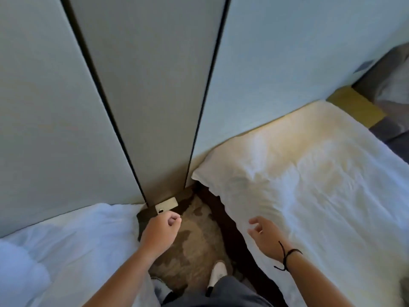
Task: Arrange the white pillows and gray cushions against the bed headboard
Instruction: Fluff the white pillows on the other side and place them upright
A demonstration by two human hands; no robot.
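I stand in the gap between two beds, facing the padded headboard (276, 69). The right bed (321, 173) has a bare white sheet up to the headboard, with no pillow on it. A white pillow or bunched duvet (20, 273) lies at the lower left on the left bed (73, 235). Gray cushions (389, 85) sit at the far right beyond the right bed. My left hand (160, 230) hovers over the gap, fingers curled closed with nothing in them. My right hand (264, 234) hangs at the right bed's near edge, fingers spread, holding nothing.
A pale phone (166, 205) lies on a dark ledge at the foot of the headboard between the beds. Patterned brown carpet (194, 247) fills the narrow gap, with my white shoe (218, 273) on it. A mustard panel (356, 105) borders the right bed's far side.
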